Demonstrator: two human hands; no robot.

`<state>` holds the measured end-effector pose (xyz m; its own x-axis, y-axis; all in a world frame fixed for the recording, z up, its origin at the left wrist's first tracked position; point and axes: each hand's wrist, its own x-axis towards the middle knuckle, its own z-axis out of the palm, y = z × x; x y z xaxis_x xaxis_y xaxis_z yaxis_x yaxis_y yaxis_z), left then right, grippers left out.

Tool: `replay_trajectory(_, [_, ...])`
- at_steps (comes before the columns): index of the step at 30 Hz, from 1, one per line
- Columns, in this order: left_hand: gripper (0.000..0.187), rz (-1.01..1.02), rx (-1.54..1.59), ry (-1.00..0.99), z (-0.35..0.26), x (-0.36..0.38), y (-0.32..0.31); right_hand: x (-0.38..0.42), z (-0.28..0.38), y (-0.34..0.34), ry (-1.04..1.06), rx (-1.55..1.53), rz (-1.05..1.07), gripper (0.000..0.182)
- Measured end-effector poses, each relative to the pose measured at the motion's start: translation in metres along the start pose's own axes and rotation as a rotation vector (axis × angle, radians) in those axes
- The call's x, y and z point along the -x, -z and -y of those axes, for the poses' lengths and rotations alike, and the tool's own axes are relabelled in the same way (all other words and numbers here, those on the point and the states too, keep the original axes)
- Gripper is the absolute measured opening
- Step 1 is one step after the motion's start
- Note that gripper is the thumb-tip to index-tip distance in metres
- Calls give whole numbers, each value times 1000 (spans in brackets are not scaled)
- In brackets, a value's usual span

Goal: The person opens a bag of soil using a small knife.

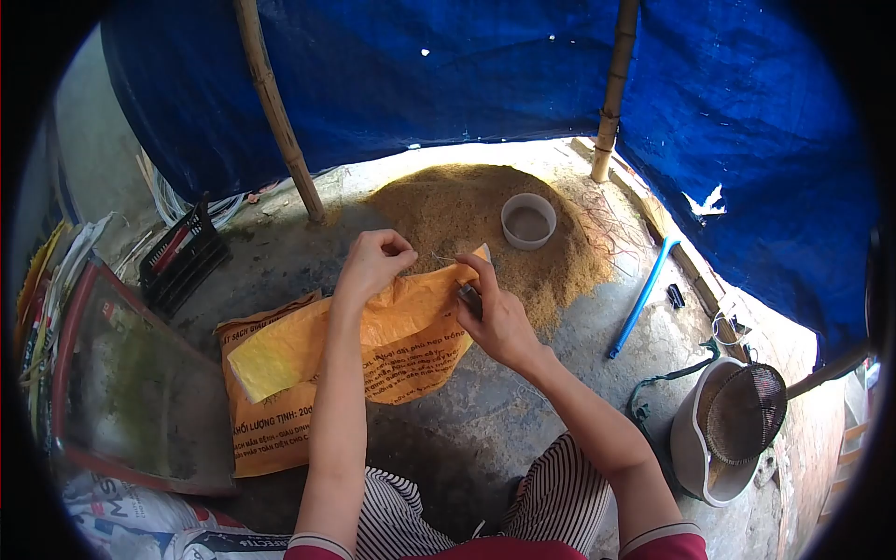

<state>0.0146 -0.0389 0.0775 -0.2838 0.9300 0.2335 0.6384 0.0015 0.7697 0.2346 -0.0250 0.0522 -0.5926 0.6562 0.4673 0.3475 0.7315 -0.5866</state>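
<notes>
An orange printed sack (411, 345) hangs in front of me, its top edge between my hands. My left hand (375, 266) is closed in a pinch above that edge, at the end of a thin pale thread (442, 257). The thread runs across toward my right hand (495, 313), which grips the sack's upper right corner between thumb and fingers. A small dark tool (470, 300) also sits in my right hand; its kind cannot be made out. Another orange sack (271, 434) lies below and to the left.
Ahead is a heap of brown grainy material (439, 201) holding a white tub (528, 222). A blue tube (644, 297) lies right of it. Farther right stand a pale bucket (689, 443) and a mesh sieve (747, 413). At left are a black crate (184, 259) and a red-framed panel (140, 383).
</notes>
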Motion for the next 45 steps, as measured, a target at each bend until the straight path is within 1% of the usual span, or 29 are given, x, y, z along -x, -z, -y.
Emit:
replay_trajectory(2, [12,44,134,43,5,-1,7,0,0,-1,-1,-22,-11,60])
replay_trajectory(3, [12,44,133,44,8,-2,9,0,0,-1,-3,-42,-21,59])
replay_trajectory(5, [11,76,307,35,11,-2,12,0,0,-3,-20,-54,-20,59])
replay_trajectory(6, [11,75,307,36,10,-2,11,0,0,-4,-38,-65,-20,58])
replay_trajectory(8, [9,35,535,22,6,-1,7,-1,2,-3,-43,-71,-19,57])
replay_trajectory(9, [9,34,535,23,3,0,7,-1,3,-3,-47,-77,-17,57])
replay_trajectory(11, [8,59,645,65,-3,1,7,-1,2,-4,-53,-90,-23,56])
replay_trajectory(14, [6,52,656,92,-5,2,4,-1,0,-5,-58,-101,-37,55])
replay_trajectory(18, [12,81,658,46,-9,3,1,-1,1,-6,-55,-109,-48,55])
replay_trajectory(20, [16,141,427,51,-7,2,1,0,-1,-7,-41,-115,-51,55])
replay_trajectory(21, [16,142,426,51,-7,2,0,0,-2,-7,-27,-121,-55,55])
replay_trajectory(23, [14,124,391,-40,-8,4,-1,0,-1,-6,-35,-114,-47,55])
replay_trajectory(27, [16,84,366,-91,0,-1,-8,0,-2,-7,-20,-112,-49,56])
replay_trajectory(29, [14,37,264,-118,-1,-1,-10,0,0,-5,-27,-108,-45,56])
replay_trajectory(30, [14,39,263,-118,-2,0,-11,0,1,-4,-32,-105,-39,56])
replay_trajectory(32, [16,59,69,-150,-7,1,-12,0,0,-5,-35,-108,-36,56])
replay_trajectory(35, [17,64,20,-152,-15,6,-11,0,-2,-5,-44,-115,-27,56])
replay_trajectory(38, [15,26,41,-156,-10,4,-11,0,-1,-5,-47,-110,-27,56])
replay_trajectory(42, [15,29,33,-157,-6,3,-8,0,-1,-5,-47,-71,-32,57])
replay_trajectory(45, [15,65,122,-164,-4,3,-6,0,0,-7,-45,-60,-47,58])
